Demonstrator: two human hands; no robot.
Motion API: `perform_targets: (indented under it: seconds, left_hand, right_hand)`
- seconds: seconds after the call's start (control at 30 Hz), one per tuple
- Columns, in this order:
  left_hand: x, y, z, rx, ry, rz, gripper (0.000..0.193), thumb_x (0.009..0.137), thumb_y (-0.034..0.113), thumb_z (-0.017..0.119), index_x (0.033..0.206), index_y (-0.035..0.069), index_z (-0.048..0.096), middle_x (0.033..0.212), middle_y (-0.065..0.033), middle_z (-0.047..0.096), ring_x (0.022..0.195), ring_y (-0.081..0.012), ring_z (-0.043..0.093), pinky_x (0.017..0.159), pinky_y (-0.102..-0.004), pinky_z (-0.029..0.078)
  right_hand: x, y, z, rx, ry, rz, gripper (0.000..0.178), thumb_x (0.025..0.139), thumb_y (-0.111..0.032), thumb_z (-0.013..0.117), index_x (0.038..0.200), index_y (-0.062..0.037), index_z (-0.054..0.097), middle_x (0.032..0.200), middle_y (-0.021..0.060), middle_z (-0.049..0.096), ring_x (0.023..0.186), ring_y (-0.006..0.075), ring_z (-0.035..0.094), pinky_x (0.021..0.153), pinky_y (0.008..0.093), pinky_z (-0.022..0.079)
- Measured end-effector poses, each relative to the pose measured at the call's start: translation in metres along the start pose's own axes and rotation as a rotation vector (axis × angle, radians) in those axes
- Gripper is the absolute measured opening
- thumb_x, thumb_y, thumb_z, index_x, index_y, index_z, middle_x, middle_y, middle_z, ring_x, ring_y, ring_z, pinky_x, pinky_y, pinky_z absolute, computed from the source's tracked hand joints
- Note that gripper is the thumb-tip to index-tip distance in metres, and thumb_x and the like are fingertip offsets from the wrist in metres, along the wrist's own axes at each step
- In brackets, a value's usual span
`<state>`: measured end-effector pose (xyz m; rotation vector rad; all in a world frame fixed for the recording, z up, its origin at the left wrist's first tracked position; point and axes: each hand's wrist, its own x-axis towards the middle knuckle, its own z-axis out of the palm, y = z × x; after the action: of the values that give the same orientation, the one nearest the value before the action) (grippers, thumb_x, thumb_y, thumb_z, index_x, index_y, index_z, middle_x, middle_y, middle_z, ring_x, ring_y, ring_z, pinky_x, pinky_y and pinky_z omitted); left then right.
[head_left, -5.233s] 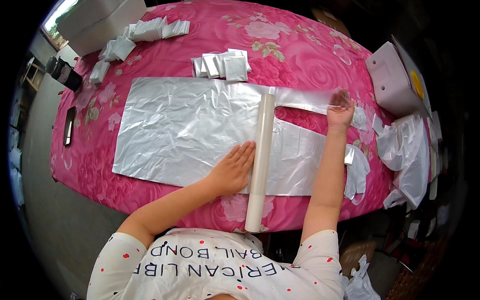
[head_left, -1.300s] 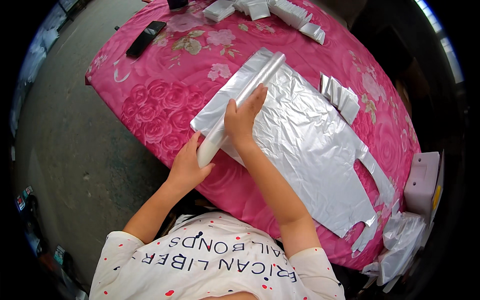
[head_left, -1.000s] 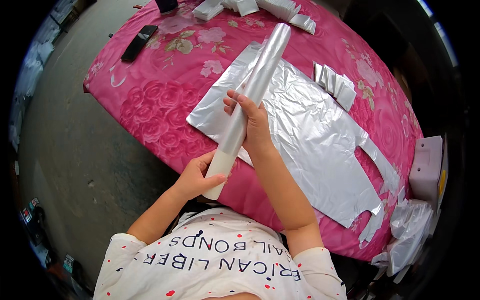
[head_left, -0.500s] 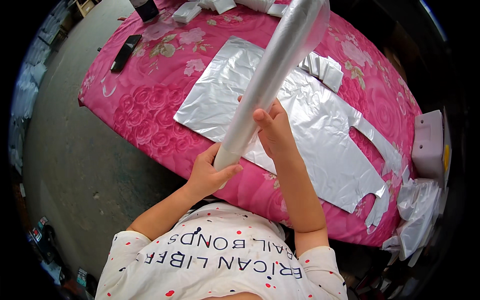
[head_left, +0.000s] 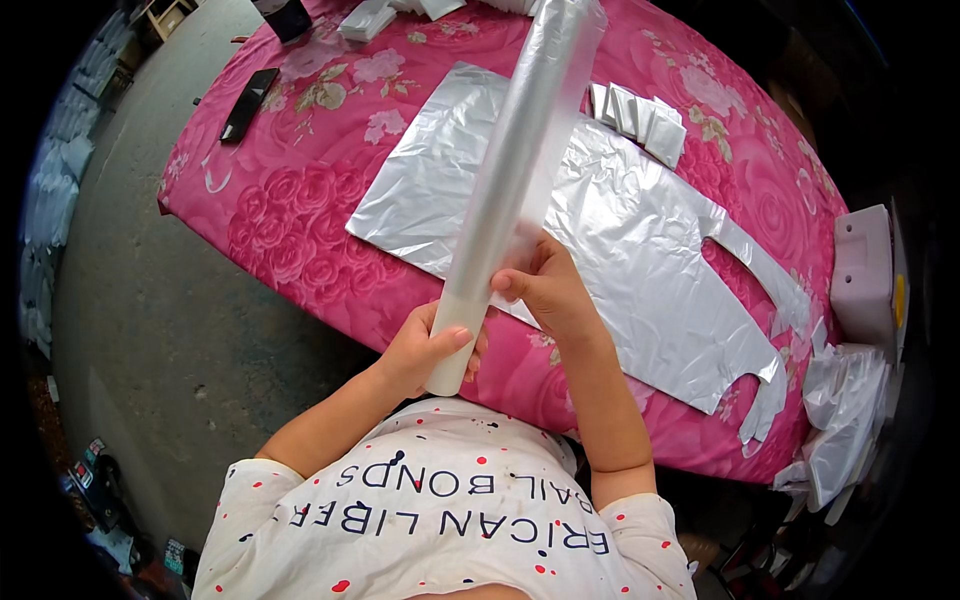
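A long roll of clear plastic film (head_left: 500,165) slants up and away in front of me, its pale lower end close to my shirt. My left hand (head_left: 425,345) is closed round that lower end, thumb across the front. At the roll's right side, my right hand (head_left: 555,290) pinches the loose edge of the film, with some fingers seen through the plastic. Beneath the roll, silvery-white vest-handled plastic bags (head_left: 640,270) lie flat on the table, handles pointing right. The roll hides part of them.
A pink floral cloth covers the table (head_left: 300,220). Folded white packets (head_left: 640,118) sit beyond the bags, with more at the far edge. A black phone (head_left: 249,105) and dark cup (head_left: 285,18) are at left. A white box (head_left: 862,260) and crumpled plastic (head_left: 845,410) stand at right.
The roll has tipped more upright, its top swinging left and its lower end coming nearer me. My right hand has slid down toward the left, and the loose film edge now shows along the roll.
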<state>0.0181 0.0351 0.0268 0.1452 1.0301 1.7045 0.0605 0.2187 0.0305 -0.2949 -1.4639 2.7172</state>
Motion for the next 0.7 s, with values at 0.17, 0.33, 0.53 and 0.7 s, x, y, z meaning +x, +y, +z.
perform_targets:
  seconds: [0.17,0.33,0.53,0.7]
  left_hand:
    - [-0.001,-0.009,-0.016,-0.273,-0.521,-0.172,0.067,0.07,0.045,0.065,0.113,-0.003,0.048,0.076,-0.0108,0.058,0.055,-0.0164,0.058,0.053,-0.0292,0.052]
    - [0.007,0.002,-0.025,-0.13,-0.355,-0.262,0.068,0.072,0.042,0.061,0.119,-0.004,0.044,0.088,-0.0121,0.058,0.071,-0.0172,0.06,0.066,-0.0307,0.053]
    - [0.012,0.003,-0.03,0.228,-0.011,-0.082,0.056,0.084,0.047,0.045,0.116,0.001,0.048,0.091,-0.0078,0.056,0.081,-0.0146,0.056,0.071,-0.0291,0.049]
    - [0.001,0.003,-0.028,0.416,0.155,-0.159,0.053,0.09,0.049,0.044,0.112,0.001,0.05,0.084,-0.0062,0.055,0.065,-0.0132,0.056,0.058,-0.0268,0.048]
  right_hand:
    - [-0.009,-0.004,0.012,-0.108,-0.148,0.018,0.055,0.063,-0.027,0.084,0.104,-0.0009,0.058,0.092,0.0032,0.062,0.08,0.0107,0.059,0.066,0.0242,0.048]
    - [-0.023,-0.007,0.018,-0.303,-0.016,0.205,0.033,0.071,-0.018,0.077,0.095,-0.0006,0.062,0.079,0.004,0.063,0.071,0.0085,0.058,0.061,0.0226,0.047]
    - [-0.026,0.04,0.022,-0.48,0.239,0.058,0.042,0.073,-0.032,0.074,0.094,0.0014,0.061,0.068,0.0041,0.06,0.062,0.0096,0.056,0.057,0.0252,0.046]
    - [-0.034,0.036,0.025,-0.85,0.077,0.146,0.048,0.078,-0.045,0.066,0.095,0.0004,0.061,0.067,0.01,0.061,0.063,0.0207,0.059,0.06,0.032,0.047]
